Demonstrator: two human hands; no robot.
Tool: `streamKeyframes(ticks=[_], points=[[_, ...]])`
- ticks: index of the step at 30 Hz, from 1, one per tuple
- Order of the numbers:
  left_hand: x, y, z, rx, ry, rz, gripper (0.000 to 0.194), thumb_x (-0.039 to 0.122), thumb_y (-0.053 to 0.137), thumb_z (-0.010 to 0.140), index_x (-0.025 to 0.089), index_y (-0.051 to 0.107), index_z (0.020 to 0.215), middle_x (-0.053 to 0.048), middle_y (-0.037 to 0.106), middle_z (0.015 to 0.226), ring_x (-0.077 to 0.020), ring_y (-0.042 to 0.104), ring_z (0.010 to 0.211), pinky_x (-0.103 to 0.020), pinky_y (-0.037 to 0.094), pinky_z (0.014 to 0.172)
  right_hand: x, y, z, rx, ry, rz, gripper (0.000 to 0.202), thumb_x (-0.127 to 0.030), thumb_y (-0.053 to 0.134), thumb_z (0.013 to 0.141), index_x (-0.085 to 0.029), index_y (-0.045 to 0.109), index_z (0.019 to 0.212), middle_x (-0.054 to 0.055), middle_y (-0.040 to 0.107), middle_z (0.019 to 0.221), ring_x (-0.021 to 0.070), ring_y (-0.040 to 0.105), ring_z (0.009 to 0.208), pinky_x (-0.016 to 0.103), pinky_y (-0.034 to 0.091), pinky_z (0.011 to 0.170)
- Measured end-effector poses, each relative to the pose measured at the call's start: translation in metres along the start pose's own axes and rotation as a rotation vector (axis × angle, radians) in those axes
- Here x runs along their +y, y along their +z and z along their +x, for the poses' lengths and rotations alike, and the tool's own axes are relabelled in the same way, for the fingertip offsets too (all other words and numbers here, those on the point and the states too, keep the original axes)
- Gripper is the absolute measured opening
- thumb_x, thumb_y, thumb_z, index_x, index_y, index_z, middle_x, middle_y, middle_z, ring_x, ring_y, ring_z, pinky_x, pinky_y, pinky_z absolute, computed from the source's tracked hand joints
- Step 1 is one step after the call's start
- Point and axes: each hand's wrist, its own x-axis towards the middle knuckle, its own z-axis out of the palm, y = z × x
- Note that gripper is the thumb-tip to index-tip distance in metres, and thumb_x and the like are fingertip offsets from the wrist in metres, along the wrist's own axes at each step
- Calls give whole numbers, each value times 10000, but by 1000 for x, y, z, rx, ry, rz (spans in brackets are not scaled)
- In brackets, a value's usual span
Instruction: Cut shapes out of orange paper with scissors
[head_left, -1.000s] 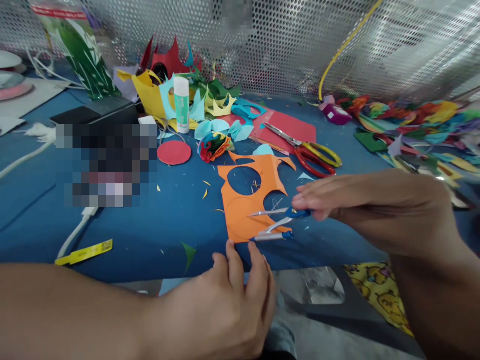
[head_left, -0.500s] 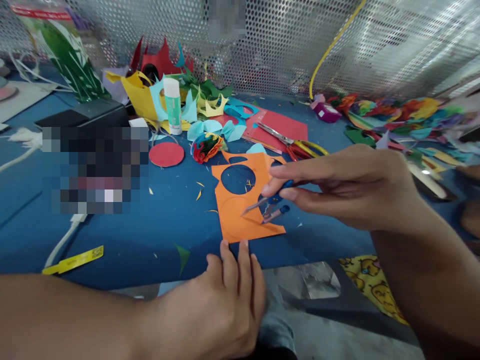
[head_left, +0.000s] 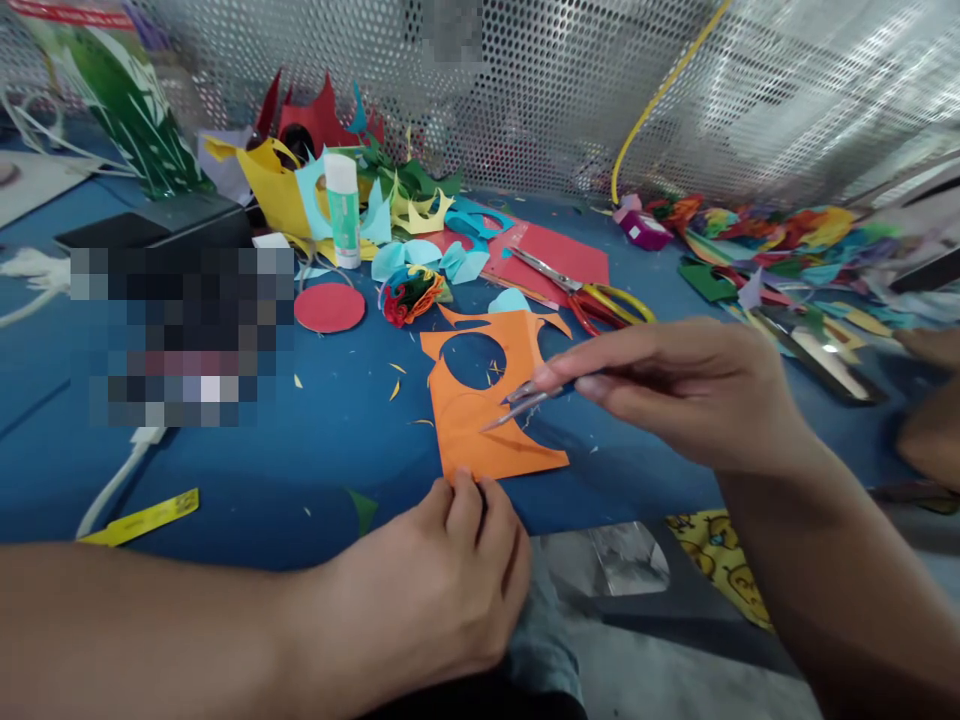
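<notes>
A drawing compass (head_left: 525, 405) is pinched between the thumb and fingers of my right hand (head_left: 675, 390). Its needle point meets the orange paper (head_left: 480, 450) near a faint drawn circle, and its other leg is turned partly out of sight. The paper lies on the blue table, with a large round hole near its middle and cut-away curves along its right side. My left hand (head_left: 457, 570) holds the paper's near edge with bent fingers, the thumb side partly hidden. Red and yellow-handled scissors (head_left: 570, 285) lie behind the paper.
A glue stick (head_left: 344, 212) stands among coloured paper scraps. Left of the paper are a red paper disc (head_left: 330, 307) and a small multicoloured paper bundle (head_left: 411, 295). A utility knife (head_left: 817, 350) lies at right, by another person's hand (head_left: 930, 435). Perforated metal sheeting rises behind.
The compass has turned in my right hand, its free leg swinging from the right side to above the needle. My right hand has lowered slightly; my left fingers have curled at the paper's edge.
</notes>
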Motion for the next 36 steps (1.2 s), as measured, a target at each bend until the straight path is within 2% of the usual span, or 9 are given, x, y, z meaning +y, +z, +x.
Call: streamKeyframes(ticks=[6, 9, 15, 22, 29, 36], points=[[-1, -1, 0, -6, 23, 11, 317, 269, 462, 932, 60, 612, 1116, -154, 695, 1108, -257, 693, 870, -354, 549, 715, -18, 9, -21, 65, 15, -204, 398, -82, 668, 792, -379, 692, 1055, -95, 744, 958, 131, 722, 845, 207, 607, 690], [-1, -1, 0, 3, 46, 33, 320, 276, 453, 934, 71, 624, 1110, -130, 709, 1082, -261, 696, 855, -364, 559, 726, -26, 18, -17, 123, 4, -212, 357, -84, 672, 790, -376, 709, 993, -115, 745, 930, 111, 724, 824, 181, 603, 707], [-2, -4, 1, -14, 44, 30, 307, 256, 440, 942, 78, 625, 1109, -127, 701, 1079, -261, 704, 829, -356, 567, 680, -33, 28, 0, 192, 57, -247, 111, -213, 721, 783, -309, 727, 839, -81, 745, 759, 105, 687, 595, 204, 568, 507], [2, -6, -1, -2, 48, 56, 307, 236, 419, 942, 81, 637, 1094, -126, 697, 1036, -272, 712, 804, -381, 576, 681, -46, 38, 3, 182, 95, -219, 192, -210, 710, 794, -386, 727, 869, -132, 745, 816, 108, 716, 714, 188, 611, 663], [3, -5, -2, 4, 35, 60, 306, 253, 431, 936, 86, 645, 1076, -132, 695, 1029, -284, 716, 792, -380, 582, 663, -40, 37, 9, 193, 73, -199, 141, -237, 743, 766, -361, 739, 834, -107, 745, 791, 117, 701, 640, 205, 608, 607], [5, -5, -3, -1, 35, 45, 295, 230, 427, 928, 94, 650, 1065, -132, 692, 1024, -297, 715, 832, -383, 583, 663, -30, 20, 0, 195, 76, -260, 175, -227, 750, 759, -351, 741, 883, -98, 751, 802, 129, 723, 693, 189, 615, 605]])
